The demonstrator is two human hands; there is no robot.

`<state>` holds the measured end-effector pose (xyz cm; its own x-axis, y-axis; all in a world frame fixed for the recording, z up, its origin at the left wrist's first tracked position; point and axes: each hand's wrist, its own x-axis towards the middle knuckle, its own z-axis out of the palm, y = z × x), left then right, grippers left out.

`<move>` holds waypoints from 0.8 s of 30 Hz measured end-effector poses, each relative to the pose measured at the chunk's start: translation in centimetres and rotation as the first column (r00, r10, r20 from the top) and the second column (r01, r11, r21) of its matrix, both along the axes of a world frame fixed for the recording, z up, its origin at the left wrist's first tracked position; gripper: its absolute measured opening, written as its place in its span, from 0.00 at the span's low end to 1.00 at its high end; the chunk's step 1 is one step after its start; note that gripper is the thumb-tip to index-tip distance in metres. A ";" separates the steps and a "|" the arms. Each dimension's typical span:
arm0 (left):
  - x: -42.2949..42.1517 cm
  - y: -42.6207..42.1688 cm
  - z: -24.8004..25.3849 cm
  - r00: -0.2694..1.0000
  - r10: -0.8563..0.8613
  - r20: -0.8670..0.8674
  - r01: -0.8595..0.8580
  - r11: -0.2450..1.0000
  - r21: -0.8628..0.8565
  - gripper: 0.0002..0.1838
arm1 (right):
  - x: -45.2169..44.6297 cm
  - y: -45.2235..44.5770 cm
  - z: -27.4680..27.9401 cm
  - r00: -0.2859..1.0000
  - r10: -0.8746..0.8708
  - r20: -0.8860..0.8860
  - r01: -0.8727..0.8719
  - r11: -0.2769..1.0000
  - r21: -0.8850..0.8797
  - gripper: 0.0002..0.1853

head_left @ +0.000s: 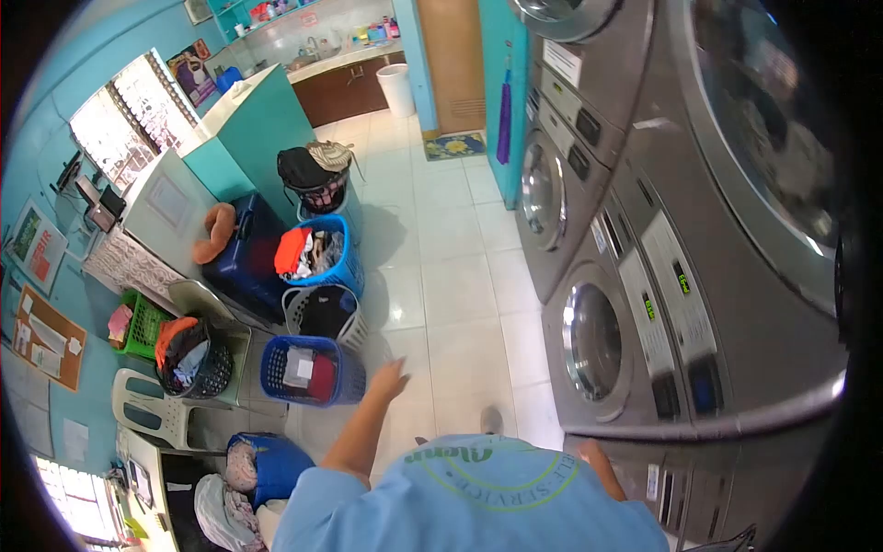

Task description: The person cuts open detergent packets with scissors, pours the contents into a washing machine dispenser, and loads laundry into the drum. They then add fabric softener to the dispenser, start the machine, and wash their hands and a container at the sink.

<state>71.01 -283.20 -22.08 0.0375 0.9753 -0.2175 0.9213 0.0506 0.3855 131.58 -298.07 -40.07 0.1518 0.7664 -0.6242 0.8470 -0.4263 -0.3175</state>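
My left hand [392, 378] hangs out to the left above the tiled floor with nothing visible in it. Its fingers look loosely apart, though small in view. Closest to it is a dark blue laundry basket [272, 370] holding a dark red folded item and a white packet. My right hand [593, 451] shows only in part beside my light blue shirt [487, 483], low by the dryers; its fingers are hidden. Just behind the blue basket stands a white basket [360, 328] with dark clothes.
Stacked grey front-loading machines [589, 340] line the right side. Along the left are a bright blue basket [349, 267] of clothes, a dark suitcase [246, 258], a black basket [216, 373] and a white plastic chair [138, 405]. A white bin [396, 90] stands near the far counter.
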 end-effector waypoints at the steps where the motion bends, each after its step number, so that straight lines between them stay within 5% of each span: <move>1: -3.5 0.1 -2.6 0.988 0.137 -0.069 -0.145 0.982 -0.123 0.31 | -0.6 5.8 -0.1 0.973 0.211 0.093 -0.220 0.971 0.093 0.19; 2: -6.3 -0.5 -4.0 0.938 0.316 -0.145 -0.347 0.873 -0.342 0.32 | -2.0 12.1 -0.1 0.968 0.236 0.085 -0.247 0.958 0.146 0.19; 3: -9.9 -2.2 -8.1 0.890 0.417 -0.184 -0.456 0.805 -0.381 0.31 | -6.3 18.3 5.6 0.972 -0.227 -0.056 0.225 0.973 -0.047 0.23; 4: -13.0 -4.7 -12.4 0.890 0.372 -0.263 -0.446 0.831 -0.334 0.32 | -5.6 24.3 -2.9 0.932 -0.226 -0.284 0.248 0.968 0.044 0.23; 5: -13.2 -7.0 -9.3 0.870 0.413 -0.271 -0.494 0.732 -0.469 0.31 | -7.3 29.6 -3.5 0.961 0.091 -0.263 0.003 0.941 0.338 0.17; 6: -13.6 -8.0 -7.3 0.861 0.402 -0.312 -0.499 0.546 -0.673 0.32 | -9.6 34.7 -1.9 0.963 0.178 -0.204 -0.102 0.937 0.334 0.19; 7: -15.1 -11.6 -10.5 0.855 0.402 -0.327 -0.518 0.675 -0.526 0.33 | -12.7 39.0 2.5 0.953 0.195 -0.233 -0.114 0.941 0.320 0.22; 8: -15.1 -11.8 -9.5 0.879 0.318 -0.355 -0.476 0.553 -0.684 0.35 | -15.5 43.4 6.3 0.937 0.302 -0.177 -0.244 0.925 0.290 0.25; 9: -16.2 -13.5 -8.4 0.959 0.148 -0.241 -0.263 0.781 -0.567 0.35 | -17.7 47.9 7.0 0.929 0.316 -0.191 -0.274 0.937 0.218 0.27; 10: -16.2 -12.7 -8.7 0.921 0.273 -0.278 -0.387 0.554 -0.737 0.34 | -19.5 52.1 7.5 0.922 0.328 -0.206 -0.302 0.942 0.147 0.29; 12: -17.3 -8.6 -9.5 0.898 0.326 -0.294 -0.415 0.410 -0.812 0.33 | -22.6 60.0 6.8 0.938 0.301 -0.174 -0.266 0.943 0.199 0.30; 14: -18.9 -1.6 -9.9 0.894 0.352 -0.279 -0.409 0.385 -0.827 0.32 | -24.7 67.4 5.1 0.955 0.221 -0.199 -0.188 0.967 0.173 0.36; 16: -20.8 7.4 -9.8 0.908 0.345 -0.236 -0.375 0.424 -0.825 0.31 | -26.1 74.2 0.6 0.956 0.277 -0.097 -0.226 0.907 0.355 0.37; 17: -22.0 12.0 -10.3 0.922 0.328 -0.206 -0.348 0.468 -0.812 0.30 | -27.5 77.1 4.5 0.966 0.221 -0.133 -0.202 0.969 0.142 0.37; 18: -23.5 17.2 -11.2 0.947 0.278 -0.161 -0.293 0.546 -0.785 0.30 | -28.9 79.2 8.1 0.975 0.155 -0.158 -0.169 0.982 -0.084 0.37; 20: -26.8 28.7 -12.9 0.991 0.088 -0.104 -0.134 0.772 -0.621 0.28 | -31.4 86.2 10.8 0.973 0.179 -0.143 -0.187 0.981 -0.047 0.37; 21: -27.2 37.2 -9.7 0.888 0.441 -0.130 -0.453 0.790 -0.413 0.26 | -30.5 89.6 7.2 0.970 0.182 -0.161 -0.174 0.983 0.059 0.38; 22: -24.9 46.3 -0.5 0.904 0.426 0.015 -0.427 0.904 0.018 0.27 | -29.8 92.8 4.3 0.966 0.191 -0.176 -0.163 0.973 0.164 0.38; 23: -26.3 54.3 -0.9 0.906 0.407 0.121 -0.421 0.897 0.133 0.29 | -28.9 96.9 1.9 0.985 0.143 -0.100 -0.113 0.960 0.255 0.35; 24: -25.5 62.3 4.2 0.943 0.292 0.161 -0.329 0.894 0.303 0.33 | -29.1 99.5 0.7 0.996 0.083 -0.030 -0.068 0.938 0.339 0.32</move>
<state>45.52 -220.90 -17.92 -0.2732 0.9570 0.0975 0.8307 0.1836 0.5255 102.46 -198.60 -39.33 0.0636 0.9411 -0.3320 0.8548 -0.2231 -0.4686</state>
